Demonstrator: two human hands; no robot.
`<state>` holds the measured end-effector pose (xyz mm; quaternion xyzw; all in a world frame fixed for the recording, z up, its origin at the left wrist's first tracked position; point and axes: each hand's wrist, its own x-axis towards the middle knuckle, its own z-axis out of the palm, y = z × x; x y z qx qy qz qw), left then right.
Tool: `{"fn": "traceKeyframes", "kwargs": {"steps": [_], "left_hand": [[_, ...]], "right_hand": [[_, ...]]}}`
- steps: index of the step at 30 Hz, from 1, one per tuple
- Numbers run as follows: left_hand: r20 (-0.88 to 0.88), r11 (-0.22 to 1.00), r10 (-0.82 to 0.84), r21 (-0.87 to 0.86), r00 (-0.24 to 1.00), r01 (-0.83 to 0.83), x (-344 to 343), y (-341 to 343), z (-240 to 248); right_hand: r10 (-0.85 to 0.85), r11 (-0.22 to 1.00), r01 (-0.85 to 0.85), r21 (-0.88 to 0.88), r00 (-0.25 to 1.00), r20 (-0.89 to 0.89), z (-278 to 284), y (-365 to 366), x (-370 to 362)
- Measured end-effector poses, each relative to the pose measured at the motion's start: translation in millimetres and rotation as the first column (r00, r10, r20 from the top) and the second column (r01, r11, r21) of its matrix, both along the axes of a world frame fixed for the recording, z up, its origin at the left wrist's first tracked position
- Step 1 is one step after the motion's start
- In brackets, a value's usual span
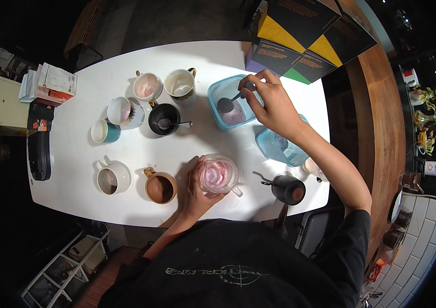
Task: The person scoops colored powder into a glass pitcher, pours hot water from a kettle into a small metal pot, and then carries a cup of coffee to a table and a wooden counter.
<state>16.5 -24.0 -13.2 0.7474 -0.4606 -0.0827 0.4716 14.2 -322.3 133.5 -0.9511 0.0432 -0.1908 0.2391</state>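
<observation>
My left hand (195, 191) is wrapped around the side of a clear glass mug (234, 180) at the table's near middle. Pink powder or residue clings to the inside of the mug. Above and to the right, my right hand (275, 102) pinches the handle of a dark scoop (225, 105). The scoop's bowl hangs over an open light-blue container (215, 95), which holds pale pinkish-purple powder (236, 115). A second blue container (265, 148) stands under my right forearm, partly hidden by it.
Several mugs fill the left half, including a black mug (162, 121) with a spoon (183, 123) and a brown mug (160, 189). A black pitcher-like vessel (288, 189) stands at the near right. Stacked boxes (300, 46) occupy the far right corner of the white table (74, 195).
</observation>
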Motion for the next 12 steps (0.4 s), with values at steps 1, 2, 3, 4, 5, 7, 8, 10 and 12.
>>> {"fn": "traceKeyframes", "kwargs": {"steps": [1,2,3,4,5,7,8,10,12], "left_hand": [[-0.006,1.0,-0.004,-0.001,1.0,0.004,0,0,-2],[-0.007,1.0,-0.009,0.0,1.0,0.009,-1,1,-3],[-0.008,1.0,-0.006,0.007,1.0,0.006,0,1,-3],[-0.01,1.0,-0.003,0.014,1.0,0.003,0,1,-3],[-0.01,1.0,-0.005,0.014,1.0,0.005,-1,1,-4],[-0.063,1.0,-0.007,-0.011,0.998,0.007,-2,1,-3],[-0.064,1.0,-0.008,-0.009,0.998,0.007,-1,0,-3],[-0.044,1.0,-0.013,0.004,0.999,0.013,0,0,-3],[-0.067,1.0,-0.011,0.012,0.998,0.012,-1,1,-3]], "right_hand": [[-0.004,1.0,0.004,0.002,1.0,-0.001,0,0,0],[0.002,1.0,-0.002,0.009,1.0,-0.009,1,1,0],[0.011,1.0,-0.011,0.015,1.0,-0.016,3,1,1],[0.009,1.0,-0.009,0.015,1.0,-0.016,6,2,0],[0.011,1.0,-0.011,0.016,1.0,-0.017,10,3,0],[0.013,1.0,-0.013,0.019,1.0,-0.019,11,3,-2],[0.044,0.999,-0.044,0.006,0.999,-0.028,11,2,-3],[0.077,0.997,-0.077,-0.005,0.996,-0.041,11,4,-5],[0.074,0.979,-0.08,-0.187,0.996,-0.043,14,7,-5]]}}
